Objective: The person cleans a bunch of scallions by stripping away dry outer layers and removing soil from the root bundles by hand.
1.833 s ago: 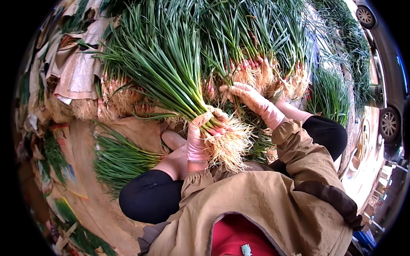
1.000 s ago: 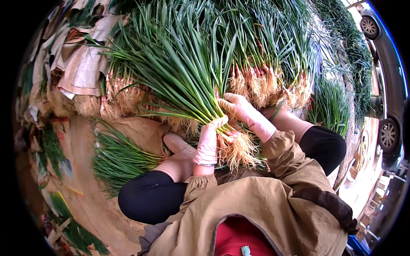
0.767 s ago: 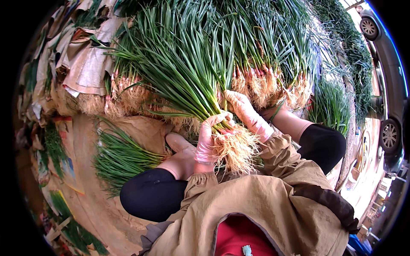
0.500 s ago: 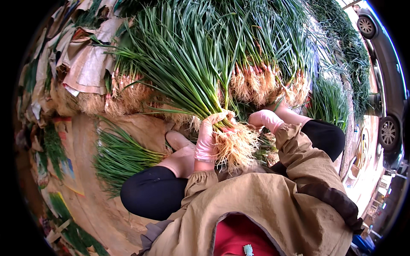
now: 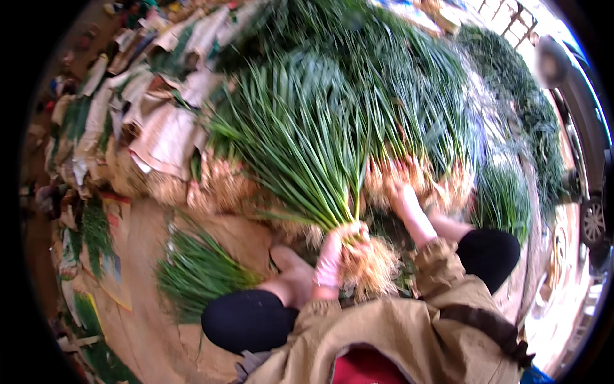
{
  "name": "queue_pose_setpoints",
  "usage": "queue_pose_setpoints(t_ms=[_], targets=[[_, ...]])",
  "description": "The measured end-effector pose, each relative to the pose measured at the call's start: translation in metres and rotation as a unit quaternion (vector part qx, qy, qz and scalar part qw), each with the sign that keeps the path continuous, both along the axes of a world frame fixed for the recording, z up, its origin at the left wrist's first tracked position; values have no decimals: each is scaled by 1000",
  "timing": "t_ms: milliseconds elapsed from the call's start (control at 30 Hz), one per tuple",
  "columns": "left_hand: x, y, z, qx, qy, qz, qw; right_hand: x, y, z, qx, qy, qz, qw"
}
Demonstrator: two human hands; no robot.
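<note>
Held bunch [image 5: 313, 182]: long, narrow, grass-like leaves, dark green up top, going lighter yellow-green toward the stems. Leaves fan out wide and lean to the left; tips blend visually into the big heap [image 5: 416, 96] of similar greens, can't tell if they rest on it. Stems narrow to a tight neck at the base, mostly covered by the fingers. Below that, a shaggy clump of straw-coloured roots [image 5: 371, 265] hangs out, thin and tangled, some strands splayed sideways. Bunch location: on the near side of the heap, root end toward the wearer. Left hand [image 5: 339, 246] has its grip wrapped around the neck, just above the roots, fingers curled over the front. Right hand [image 5: 403, 198] reaches to the near edge of the heap, at its root ends; that grip is blurred, can't tell if it's spread or pinching any roots. Heap itself has the same look: leaves pointing away from the wearer, pinkish bases, pale roots along the near edge. Left of the heap: pale, creased cloths [image 5: 169, 144] with more roots poking out below. Near side and left of the heap: smaller green bunch [image 5: 201, 275] lying on brown ground [image 5: 160, 342]. Right of the heap, well apart: parked car [image 5: 591, 153].
</note>
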State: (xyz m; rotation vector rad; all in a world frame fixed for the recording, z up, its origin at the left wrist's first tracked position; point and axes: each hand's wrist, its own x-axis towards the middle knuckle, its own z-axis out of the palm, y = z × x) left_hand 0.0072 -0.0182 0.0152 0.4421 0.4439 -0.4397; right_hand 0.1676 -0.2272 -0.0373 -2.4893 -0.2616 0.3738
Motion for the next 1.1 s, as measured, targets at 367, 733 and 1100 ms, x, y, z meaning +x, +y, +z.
queue_pose_setpoints(t_ms=[367,733,1100], targets=[[-15,-13,-46,93,72,49,992,-47,49,12,125,96,96,983],[-17,0,-33,-45,86,-34,995,-79,64,1,120,-54,120,984],[-17,-4,-36,76,91,40,992,-50,91,24,140,242,137,950]])
